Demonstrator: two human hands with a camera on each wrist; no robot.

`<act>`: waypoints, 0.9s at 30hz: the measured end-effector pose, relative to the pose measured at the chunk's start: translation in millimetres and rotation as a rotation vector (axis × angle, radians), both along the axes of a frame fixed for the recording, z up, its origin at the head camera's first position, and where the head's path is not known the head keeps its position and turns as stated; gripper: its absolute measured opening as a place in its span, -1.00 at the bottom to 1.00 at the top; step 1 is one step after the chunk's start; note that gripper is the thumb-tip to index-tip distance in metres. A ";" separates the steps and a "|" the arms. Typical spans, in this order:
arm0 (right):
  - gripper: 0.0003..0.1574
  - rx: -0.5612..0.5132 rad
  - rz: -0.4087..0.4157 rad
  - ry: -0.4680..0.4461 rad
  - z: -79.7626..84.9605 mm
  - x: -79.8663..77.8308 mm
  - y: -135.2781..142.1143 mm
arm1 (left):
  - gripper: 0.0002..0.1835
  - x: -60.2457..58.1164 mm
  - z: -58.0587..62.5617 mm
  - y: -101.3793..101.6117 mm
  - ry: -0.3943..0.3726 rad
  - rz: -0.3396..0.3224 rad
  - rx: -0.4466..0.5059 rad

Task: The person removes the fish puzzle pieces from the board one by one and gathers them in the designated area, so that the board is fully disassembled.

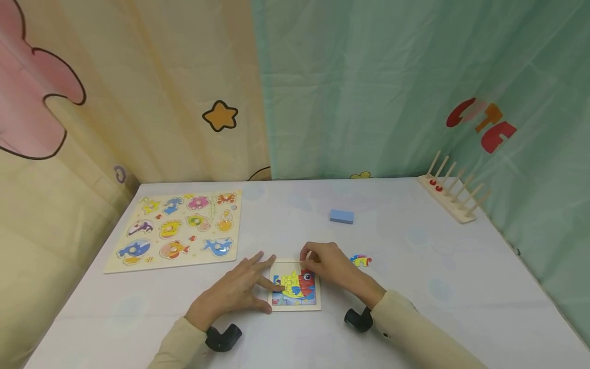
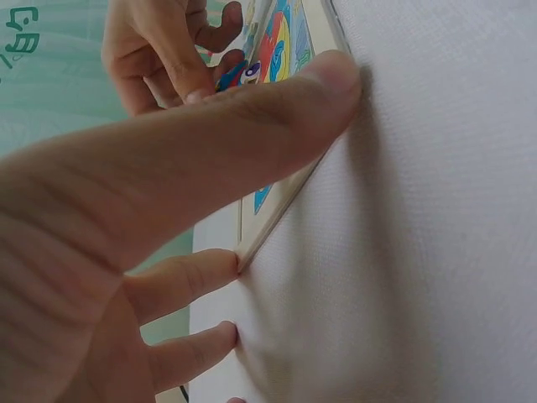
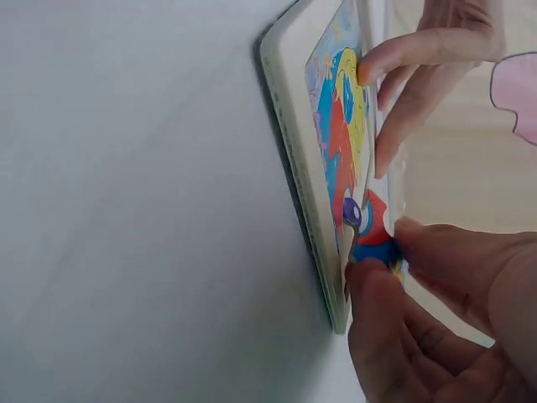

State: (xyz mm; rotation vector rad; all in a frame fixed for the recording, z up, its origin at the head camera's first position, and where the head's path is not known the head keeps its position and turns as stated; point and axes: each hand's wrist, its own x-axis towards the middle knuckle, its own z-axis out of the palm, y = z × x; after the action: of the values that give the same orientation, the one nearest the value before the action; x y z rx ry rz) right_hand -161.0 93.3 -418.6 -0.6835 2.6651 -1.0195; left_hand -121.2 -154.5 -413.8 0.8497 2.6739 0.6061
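Observation:
A small wooden jigsaw puzzle [image 1: 293, 308] with a fish picture lies flat on the table, partly filled with pieces. My left hand [image 1: 232, 289] rests spread at its left side. Its thumb touches the near left corner, and one finger presses on the yellow pieces. Over the upper right corner, my right hand [image 1: 333, 265] pinches a red and blue puzzle piece [image 3: 379, 243] between thumb and fingertips. In the right wrist view this piece is tilted above the board, beside the fish's eye. Just right of that hand lies a loose yellow, blue and pink puzzle piece [image 1: 361, 260].
A large peg puzzle board [image 1: 156, 236] with sea animals lies at the left. Behind the small puzzle is a blue block [image 1: 341, 216]. A wooden stand [image 1: 454, 205] with upright pegs and red beads stands at the back right. Curtains hang around the table.

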 end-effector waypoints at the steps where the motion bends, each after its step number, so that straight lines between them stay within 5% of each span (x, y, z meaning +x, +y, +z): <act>1: -0.89 -0.002 0.005 -0.002 0.2 1.0 2.1 | -0.51 -0.1 0.3 0.0 0.002 -0.003 0.001; 9: -0.75 -0.041 -0.016 0.022 1.3 6.8 14.4 | -0.51 0.5 1.2 -0.4 0.001 0.002 -0.002; 16: -0.80 -0.154 -0.086 -0.064 0.7 5.9 31.3 | -0.51 1.5 -0.1 0.4 0.003 0.001 -0.005; 27: -0.80 -0.129 -0.175 -0.125 6.1 1.7 113.6 | -0.50 1.3 0.3 0.6 0.004 0.001 -0.005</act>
State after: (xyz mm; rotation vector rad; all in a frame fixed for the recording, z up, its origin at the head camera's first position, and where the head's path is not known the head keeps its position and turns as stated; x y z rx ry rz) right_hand -159.3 207.0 -412.5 -0.3992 2.6033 -1.2441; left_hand -119.9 -153.9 -413.5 0.8489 2.6782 0.5988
